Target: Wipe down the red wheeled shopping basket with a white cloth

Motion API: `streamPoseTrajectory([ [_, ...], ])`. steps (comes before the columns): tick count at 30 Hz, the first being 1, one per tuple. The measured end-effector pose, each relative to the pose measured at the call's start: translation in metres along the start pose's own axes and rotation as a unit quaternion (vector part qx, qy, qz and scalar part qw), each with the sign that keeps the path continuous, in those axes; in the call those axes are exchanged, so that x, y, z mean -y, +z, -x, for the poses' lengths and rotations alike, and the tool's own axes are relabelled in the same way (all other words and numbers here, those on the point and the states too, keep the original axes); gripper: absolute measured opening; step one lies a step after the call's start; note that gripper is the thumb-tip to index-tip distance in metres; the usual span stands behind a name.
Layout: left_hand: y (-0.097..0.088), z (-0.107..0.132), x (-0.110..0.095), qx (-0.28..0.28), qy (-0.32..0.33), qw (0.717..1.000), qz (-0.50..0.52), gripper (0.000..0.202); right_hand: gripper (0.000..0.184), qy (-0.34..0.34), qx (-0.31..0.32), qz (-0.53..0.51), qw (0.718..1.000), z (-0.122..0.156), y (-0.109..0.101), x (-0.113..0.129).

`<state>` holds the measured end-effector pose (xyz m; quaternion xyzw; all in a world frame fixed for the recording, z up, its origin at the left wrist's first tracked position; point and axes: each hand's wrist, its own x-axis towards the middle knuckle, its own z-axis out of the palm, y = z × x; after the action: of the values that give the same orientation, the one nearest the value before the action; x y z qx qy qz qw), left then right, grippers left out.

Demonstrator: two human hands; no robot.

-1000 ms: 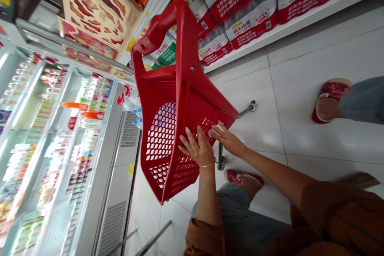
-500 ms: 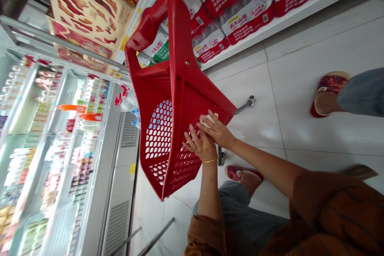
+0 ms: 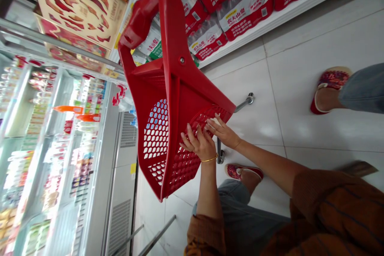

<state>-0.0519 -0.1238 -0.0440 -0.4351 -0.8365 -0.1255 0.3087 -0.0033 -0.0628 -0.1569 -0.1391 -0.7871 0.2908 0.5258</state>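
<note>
Fingers of the left hand (image 3: 199, 145) and right hand (image 3: 223, 133) splayed on a red mesh shopping basket (image 3: 183, 88), unclenched; beyond the fingertips, shelved 农夫山泉 water packs (image 3: 244, 10) in red-labelled shrink-wrap.

A white shelf (image 3: 300, 10) I can see, packs of bottled water (image 3: 244, 8) in red wrap sitting on it, pale tile floor (image 3: 300, 88) down low, a red sandal (image 3: 243, 172) on it, another red sandal (image 3: 331, 84) on it too
</note>
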Motion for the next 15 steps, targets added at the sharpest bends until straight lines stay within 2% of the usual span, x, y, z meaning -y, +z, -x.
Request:
streamPoseTrajectory([
  [4, 0.0, 0.0, 0.001, 0.024, -0.012, 1.0, 0.012, 0.03, 0.068, 0.018, 0.027, -0.006, 0.999, 0.013, -0.001, -0.003],
  [10, 0.001, 0.001, 0.003, 0.01, 0.011, 1.0, -0.009, 0.028, 0.068, 0.058, 0.089, 0.002, 0.994, 0.046, -0.009, -0.009],
  [12, 0.002, 0.001, 0.003, 0.013, 0.012, 1.0, -0.016, 0.028, 0.068, 0.063, 0.078, 0.0, 0.995, 0.046, -0.013, -0.006],
  [15, 0.002, 0.002, 0.002, 0.028, -0.012, 1.0, 0.0, 0.03, 0.066, 0.047, 0.034, 0.0, 0.998, 0.026, -0.018, 0.003],
])
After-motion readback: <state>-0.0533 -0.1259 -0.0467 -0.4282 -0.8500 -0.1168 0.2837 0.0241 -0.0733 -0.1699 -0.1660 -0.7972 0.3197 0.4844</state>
